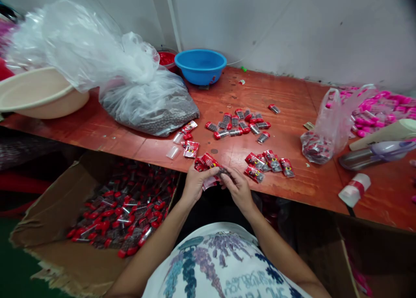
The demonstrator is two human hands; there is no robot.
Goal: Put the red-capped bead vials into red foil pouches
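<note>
My left hand (196,183) and my right hand (237,187) meet at the near edge of the red-brown table (292,116). The left fingers are closed on a red printed sachet (208,161) and a clear wrapper hanging below. The right fingers pinch a small dark-filled tube (224,173) against it. Red sachets (269,163) lie just right of my hands, and another sachet (191,149) lies to the left. Farther back lies a heap of red-capped tubes (242,124).
A cardboard box (123,211) of red-capped tubes sits below the table on the left. On the table are a clear bag of dark pellets (152,107), a blue bowl (200,66), a beige basin (39,94), a small bag (320,137), pink items (383,107) and a white bottle (354,189).
</note>
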